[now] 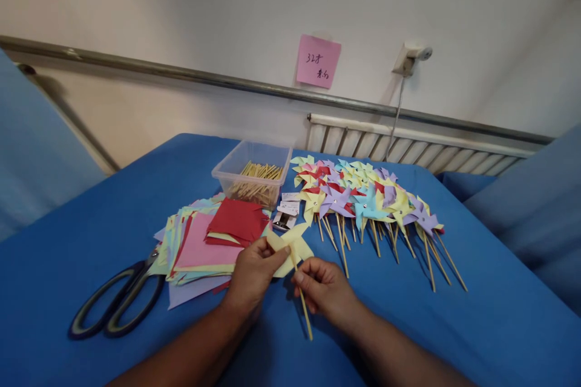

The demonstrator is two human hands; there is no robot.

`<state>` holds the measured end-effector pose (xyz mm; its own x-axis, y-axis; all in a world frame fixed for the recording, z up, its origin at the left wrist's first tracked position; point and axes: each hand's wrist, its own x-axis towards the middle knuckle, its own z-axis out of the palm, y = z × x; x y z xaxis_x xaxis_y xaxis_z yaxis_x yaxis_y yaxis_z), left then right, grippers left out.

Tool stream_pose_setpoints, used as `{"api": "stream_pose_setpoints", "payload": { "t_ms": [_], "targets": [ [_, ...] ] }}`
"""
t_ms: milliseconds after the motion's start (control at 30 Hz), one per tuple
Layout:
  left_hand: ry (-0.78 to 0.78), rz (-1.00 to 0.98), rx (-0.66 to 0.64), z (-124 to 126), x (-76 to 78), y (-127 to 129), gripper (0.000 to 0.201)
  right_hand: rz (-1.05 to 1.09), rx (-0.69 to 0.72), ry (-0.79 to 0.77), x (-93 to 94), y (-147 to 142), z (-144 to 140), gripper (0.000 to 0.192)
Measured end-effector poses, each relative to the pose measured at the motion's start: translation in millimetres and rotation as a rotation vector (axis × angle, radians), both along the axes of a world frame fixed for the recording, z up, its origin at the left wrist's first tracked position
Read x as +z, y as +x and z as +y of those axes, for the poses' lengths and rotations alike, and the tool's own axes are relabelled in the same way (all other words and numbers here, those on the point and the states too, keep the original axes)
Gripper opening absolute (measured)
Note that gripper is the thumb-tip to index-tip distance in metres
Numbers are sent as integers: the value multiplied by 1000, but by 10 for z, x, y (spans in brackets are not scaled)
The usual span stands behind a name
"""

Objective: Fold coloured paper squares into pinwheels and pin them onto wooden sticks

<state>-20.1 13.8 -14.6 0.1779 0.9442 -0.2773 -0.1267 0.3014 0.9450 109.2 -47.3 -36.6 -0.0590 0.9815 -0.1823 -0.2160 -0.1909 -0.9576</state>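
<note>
Head view: both hands' fingers (276, 252) pinch a yellow pinwheel (290, 248) near the table's front edge (54, 369)

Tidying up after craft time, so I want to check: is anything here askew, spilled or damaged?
Nothing spilled or damaged. The colored paper squares lie fanned in a loose, uneven stack beside the scissors; the finished pinwheels overlap in a heap.

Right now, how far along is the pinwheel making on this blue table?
Done: a large heap of finished pinwheels lies to the right. In hand: the left hand pinches a yellow pinwheel while the right hand holds its wooden stick. Left: a stack of coloured paper squares and a clear box of sticks remain, with scissors beside them.
</note>
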Motion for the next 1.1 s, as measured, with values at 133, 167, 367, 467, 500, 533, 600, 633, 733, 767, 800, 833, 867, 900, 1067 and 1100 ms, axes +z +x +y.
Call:
{"api": "stream_pose_setpoints", "payload": {
  "t_ms": [133, 167, 367, 467, 500, 533, 600, 633, 733, 767, 800, 833, 867, 900, 1067, 1100],
  "targets": [
    [-1, 10, 0, -2, -6, -1, 32, -8, 17, -5, 39, 7, -1, 45],
    [-3, 10, 5, -3, 0, 2, 32, -12, 19, -7, 46, 8, -2, 45],
    [-28, -9, 29, -19, 54, 26, 34, -38, 9, -15, 14, 9, -7, 45],
    [-44, -36, 39, -31, 87, 32, 34, -48, -18, -13, -7, 9, -7, 44],
    [-49, -48, 39, -34, 97, 33, 34, -50, -28, -13, -8, 10, -6, 44],
    [-53, -57, 38, -37, 106, 34, 33, -53, -35, -13, -7, 12, -6, 44],
    [-58, -68, 36, -41, 117, 34, 33, -59, -45, -14, 4, 16, -5, 45],
    [-58, -68, 36, -42, 121, 34, 32, -58, -44, -14, 10, 17, -4, 45],
    [-57, -65, 40, -43, 125, 33, 32, -43, -35, -11, 20, 18, -1, 45],
    [-57, -65, 43, -43, 126, 33, 32, -40, -33, -8, 20, 17, 0, 45],
    [-56, -62, 47, -43, 129, 34, 31, -41, -31, -7, 16, 17, 1, 45],
    [-56, -58, 52, -44, 133, 35, 31, -45, -32, -5, 10, 17, 2, 45],
    [-57, -55, 54, -45, 137, 36, 31, -51, -32, -3, 3, 18, 3, 44],
    [-57, -51, 55, -46, 141, 36, 30, -57, -31, -2, -7, 19, 3, 44],
    [-65, -45, 58, -46, 158, 40, 30, -88, -51, 7, -66, 20, -1, 39],
    [-66, -44, 61, -46, 162, 41, 30, -99, -64, 14, -74, 19, -4, 38]
  ]
}}
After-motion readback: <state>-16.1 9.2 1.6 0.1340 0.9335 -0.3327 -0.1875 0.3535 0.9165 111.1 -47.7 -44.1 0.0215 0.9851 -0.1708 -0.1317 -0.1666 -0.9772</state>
